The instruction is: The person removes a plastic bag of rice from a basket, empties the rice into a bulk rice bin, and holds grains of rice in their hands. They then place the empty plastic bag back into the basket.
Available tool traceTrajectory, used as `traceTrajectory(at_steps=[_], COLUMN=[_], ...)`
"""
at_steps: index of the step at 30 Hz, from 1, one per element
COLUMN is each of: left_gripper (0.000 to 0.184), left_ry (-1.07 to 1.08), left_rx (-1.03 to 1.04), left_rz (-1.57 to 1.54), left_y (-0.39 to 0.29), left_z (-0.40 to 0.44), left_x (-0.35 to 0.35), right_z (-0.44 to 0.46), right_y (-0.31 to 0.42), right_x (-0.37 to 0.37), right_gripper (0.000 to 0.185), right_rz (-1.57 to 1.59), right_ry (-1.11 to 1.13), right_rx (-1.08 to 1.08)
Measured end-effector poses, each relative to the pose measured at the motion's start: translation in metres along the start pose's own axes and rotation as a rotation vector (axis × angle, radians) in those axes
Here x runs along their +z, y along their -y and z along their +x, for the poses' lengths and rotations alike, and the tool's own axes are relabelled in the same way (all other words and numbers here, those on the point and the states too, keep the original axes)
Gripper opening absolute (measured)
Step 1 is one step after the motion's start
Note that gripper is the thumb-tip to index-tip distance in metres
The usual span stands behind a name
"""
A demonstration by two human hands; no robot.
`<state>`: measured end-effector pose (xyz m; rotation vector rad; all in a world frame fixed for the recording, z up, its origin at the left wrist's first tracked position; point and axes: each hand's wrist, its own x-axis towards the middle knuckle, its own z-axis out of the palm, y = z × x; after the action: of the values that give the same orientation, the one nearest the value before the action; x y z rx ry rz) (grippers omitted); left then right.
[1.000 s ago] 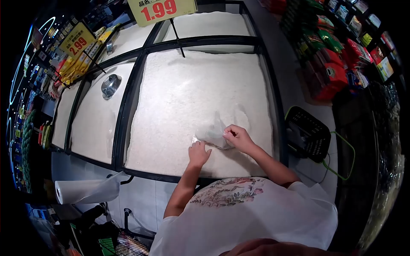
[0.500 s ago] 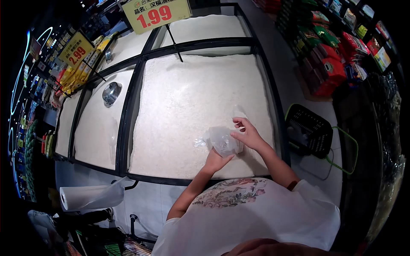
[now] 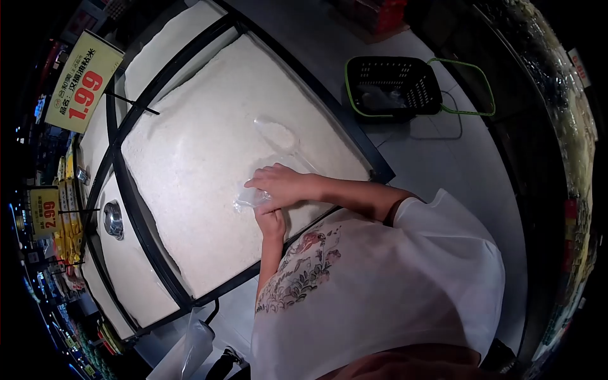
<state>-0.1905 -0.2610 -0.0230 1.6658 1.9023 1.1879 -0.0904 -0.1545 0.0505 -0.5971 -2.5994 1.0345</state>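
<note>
Over the white rice point(image 3: 196, 164) in the big bin, both my hands are together at a clear plastic bag point(image 3: 252, 197). My right hand point(image 3: 283, 185) lies across the top of it, fingers curled round the plastic. Below, my left hand point(image 3: 271, 221) grips the bag from underneath, its fingers partly hidden by the bag and my right hand. Just beyond my hands, a clear plastic scoop point(image 3: 276, 134) rests on the rice.
Dark frames point(image 3: 130, 171) divide the bins. A metal bowl point(image 3: 113, 220) sits in the left one. Price signs point(image 3: 84, 82) stand on stems. A black basket point(image 3: 392, 88) with a green handle is on the floor right. A bag roll point(image 3: 187, 348) hangs at the front.
My view has turned, so the bins appear tilted and the basket higher up. My right hand has come down from beside the bag onto it, closing over the plastic.
</note>
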Motion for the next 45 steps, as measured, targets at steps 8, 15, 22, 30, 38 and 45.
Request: traceTrajectory(at_steps=[8, 15, 22, 30, 38, 45], left_gripper=[0.018, 0.026, 0.032, 0.041, 0.048, 0.045], left_ry=[0.134, -0.069, 0.02, -0.162, 0.111, 0.284], left_rx=[0.117, 0.157, -0.021, 0.115, -0.225, -0.479], left_rz=[0.149, 0.189, 0.386, 0.24, 0.021, -0.651], left_y=[-0.018, -0.03, 0.007, -0.017, -0.031, -0.03], left_z=[0.009, 0.013, 0.005, 0.014, 0.027, 0.018], left_x=[-0.003, 0.003, 0.008, 0.003, -0.019, 0.006], right_z=[0.004, 0.002, 0.018, 0.034, 0.053, 0.049], right_y=[-0.009, -0.024, 0.014, 0.062, 0.067, 0.077], right_x=[-0.003, -0.021, -0.056, -0.1, -0.107, -0.105], right_gripper=[0.027, 0.024, 0.023, 0.026, 0.022, 0.02], right_rz=[-0.072, 0.155, 0.603, 1.103, 1.516, 1.536], right_ry=[0.11, -0.368, -0.291, -0.393, -0.479, -0.494], right_rx=[0.011, 0.127, 0.157, 0.074, -0.013, -0.056])
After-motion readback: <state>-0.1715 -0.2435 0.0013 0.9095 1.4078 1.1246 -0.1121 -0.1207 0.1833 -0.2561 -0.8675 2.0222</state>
